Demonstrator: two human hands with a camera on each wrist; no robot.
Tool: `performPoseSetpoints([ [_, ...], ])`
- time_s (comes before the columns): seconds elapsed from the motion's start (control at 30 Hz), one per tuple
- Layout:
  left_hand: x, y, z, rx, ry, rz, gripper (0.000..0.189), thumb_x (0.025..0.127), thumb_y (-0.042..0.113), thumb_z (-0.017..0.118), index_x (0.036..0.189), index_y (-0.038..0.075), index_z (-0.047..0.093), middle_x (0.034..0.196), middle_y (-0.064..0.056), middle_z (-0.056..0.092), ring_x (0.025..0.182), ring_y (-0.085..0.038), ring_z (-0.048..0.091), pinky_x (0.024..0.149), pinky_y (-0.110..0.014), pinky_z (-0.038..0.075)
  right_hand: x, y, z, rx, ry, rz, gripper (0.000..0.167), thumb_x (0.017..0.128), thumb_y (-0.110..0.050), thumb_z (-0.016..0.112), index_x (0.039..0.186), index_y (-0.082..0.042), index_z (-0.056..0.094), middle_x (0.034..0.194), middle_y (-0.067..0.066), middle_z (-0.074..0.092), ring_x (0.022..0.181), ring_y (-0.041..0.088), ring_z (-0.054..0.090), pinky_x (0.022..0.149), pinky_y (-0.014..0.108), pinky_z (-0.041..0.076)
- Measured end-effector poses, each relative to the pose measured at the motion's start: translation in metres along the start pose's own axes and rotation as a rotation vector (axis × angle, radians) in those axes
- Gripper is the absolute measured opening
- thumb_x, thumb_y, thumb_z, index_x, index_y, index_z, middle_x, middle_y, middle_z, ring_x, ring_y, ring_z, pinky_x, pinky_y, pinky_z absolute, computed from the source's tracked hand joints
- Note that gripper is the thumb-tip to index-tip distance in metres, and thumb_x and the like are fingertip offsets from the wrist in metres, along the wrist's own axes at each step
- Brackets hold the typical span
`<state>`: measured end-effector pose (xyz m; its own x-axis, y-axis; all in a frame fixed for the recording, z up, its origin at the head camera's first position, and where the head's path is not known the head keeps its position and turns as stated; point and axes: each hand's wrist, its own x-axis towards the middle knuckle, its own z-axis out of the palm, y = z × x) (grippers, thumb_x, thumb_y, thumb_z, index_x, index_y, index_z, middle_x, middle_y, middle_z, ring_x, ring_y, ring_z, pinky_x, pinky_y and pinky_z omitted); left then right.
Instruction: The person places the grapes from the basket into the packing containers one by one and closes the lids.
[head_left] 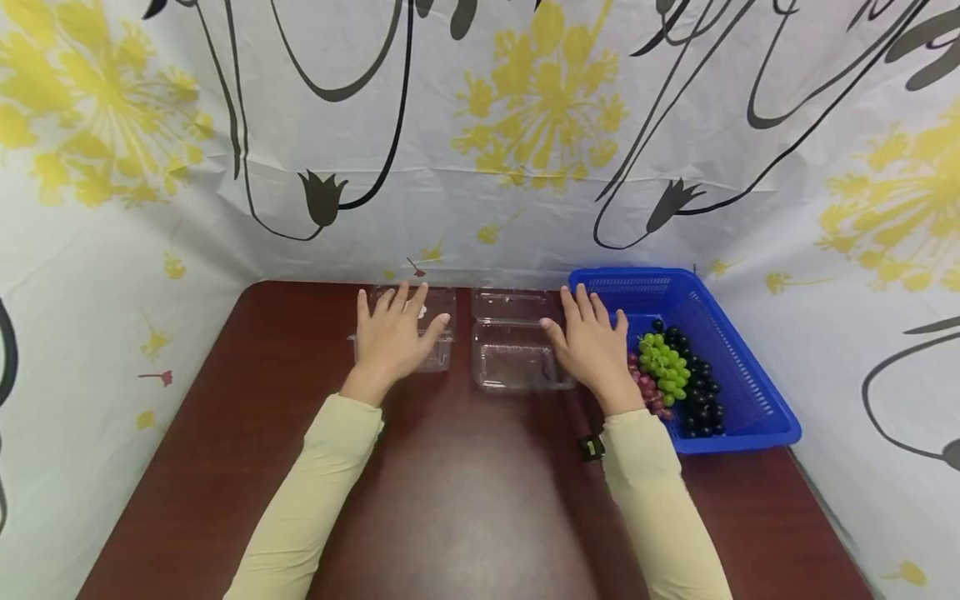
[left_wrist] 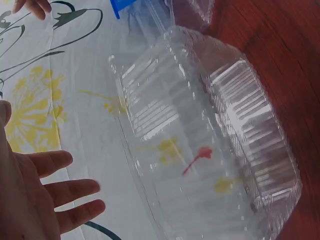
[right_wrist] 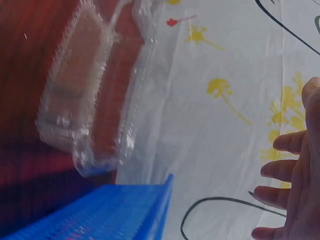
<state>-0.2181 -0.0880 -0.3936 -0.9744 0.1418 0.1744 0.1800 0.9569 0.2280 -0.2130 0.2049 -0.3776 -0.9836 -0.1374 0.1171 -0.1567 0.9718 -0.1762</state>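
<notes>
My left hand (head_left: 390,335), fingers spread, hovers over a clear plastic clamshell box (head_left: 435,354) with its lid raised at the back. In the left wrist view that box (left_wrist: 220,120) stands apart from the fingers. A second clear clamshell box (head_left: 517,367) lies opened out to its right. My right hand (head_left: 596,346) is held with fingers spread between this box and the blue basket (head_left: 750,375), and holds nothing. In the basket are green grapes (head_left: 664,367), red grapes (head_left: 649,390) and black grapes (head_left: 703,396).
The boxes and basket stand along the back of a dark red-brown table (head_left: 450,492). Behind them hangs a white patterned cloth (head_left: 420,150). A small black object (head_left: 591,447) lies beside the right cuff.
</notes>
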Motion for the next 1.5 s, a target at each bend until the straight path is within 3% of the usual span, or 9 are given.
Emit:
performPoseSetpoints([
  [0.17,0.003,-0.008,-0.003,-0.010,0.061,-0.005,0.068,0.097,0.064,0.027,0.148,0.020,0.040,0.139,-0.014,0.053,0.128,-0.036,0.047,0.116,-0.060,0.012,-0.001,0.015,-0.010,0.019,0.028,0.039,0.072,0.101,-0.057,0.023,0.155,-0.011,0.016,0.159,0.021,0.021,0.143,0.043,0.023,0.110,0.067,0.015],
  [0.3,0.005,-0.019,-0.007,-0.023,0.118,-0.029,0.064,0.097,0.060,0.033,0.141,0.017,0.049,0.127,-0.015,0.060,0.114,-0.036,0.053,0.107,-0.056,0.026,-0.002,0.027,-0.018,0.039,0.035,0.085,0.071,0.101,-0.056,0.025,0.155,-0.011,0.018,0.157,0.023,0.023,0.140,0.046,0.025,0.105,0.069,0.020],
  [0.6,0.000,-0.061,-0.014,-0.082,0.138,-0.242,0.053,0.098,0.050,0.040,0.125,0.009,0.061,0.116,-0.018,0.063,0.105,-0.039,0.053,0.095,-0.057,0.032,-0.003,0.062,-0.045,0.006,-0.050,0.190,0.078,0.099,-0.062,0.021,0.151,-0.005,0.026,0.153,0.031,0.022,0.135,0.055,0.023,0.101,0.074,0.017],
  [0.77,-0.012,-0.089,-0.017,-0.080,0.058,-0.333,0.054,0.098,0.052,0.038,0.103,0.005,0.066,0.100,-0.017,0.068,0.095,-0.039,0.058,0.090,-0.059,0.035,-0.008,0.088,-0.053,-0.024,-0.138,0.210,0.082,0.097,-0.064,0.028,0.150,-0.002,0.028,0.149,0.035,0.025,0.131,0.059,0.023,0.099,0.077,0.017],
  [0.87,-0.020,-0.105,-0.016,-0.115,-0.008,-0.365,0.058,0.097,0.055,0.036,0.100,0.005,0.065,0.098,-0.016,0.069,0.093,-0.039,0.059,0.088,-0.060,0.036,-0.011,0.103,-0.051,-0.033,-0.188,0.218,0.086,0.094,-0.068,0.031,0.148,-0.001,0.030,0.148,0.036,0.025,0.129,0.060,0.023,0.098,0.076,0.018],
  [1.03,-0.029,-0.125,-0.014,-0.176,-0.096,-0.397,0.068,0.095,0.063,0.033,0.102,0.004,0.065,0.104,-0.017,0.067,0.099,-0.041,0.058,0.089,-0.062,0.035,-0.012,0.120,-0.045,-0.034,-0.278,0.231,0.089,0.093,-0.068,0.034,0.147,0.002,0.031,0.146,0.038,0.026,0.129,0.061,0.025,0.099,0.077,0.017],
  [1.3,-0.039,-0.145,-0.007,-0.196,-0.227,-0.415,0.080,0.090,0.074,0.025,0.106,0.004,0.061,0.109,-0.018,0.065,0.105,-0.040,0.058,0.092,-0.065,0.035,-0.011,0.143,-0.033,-0.036,-0.386,0.244,0.084,0.095,-0.060,0.043,0.145,0.007,0.031,0.143,0.040,0.029,0.128,0.061,0.027,0.099,0.078,0.016],
  [1.5,-0.047,-0.154,0.001,-0.236,-0.316,-0.430,0.092,0.087,0.079,0.025,0.124,0.001,0.058,0.130,-0.024,0.058,0.106,-0.040,0.059,0.076,-0.055,0.044,-0.010,0.153,-0.026,0.006,-0.449,0.240,0.084,0.095,-0.057,0.046,0.144,0.009,0.031,0.144,0.039,0.030,0.130,0.062,0.024,0.101,0.079,0.012],
])
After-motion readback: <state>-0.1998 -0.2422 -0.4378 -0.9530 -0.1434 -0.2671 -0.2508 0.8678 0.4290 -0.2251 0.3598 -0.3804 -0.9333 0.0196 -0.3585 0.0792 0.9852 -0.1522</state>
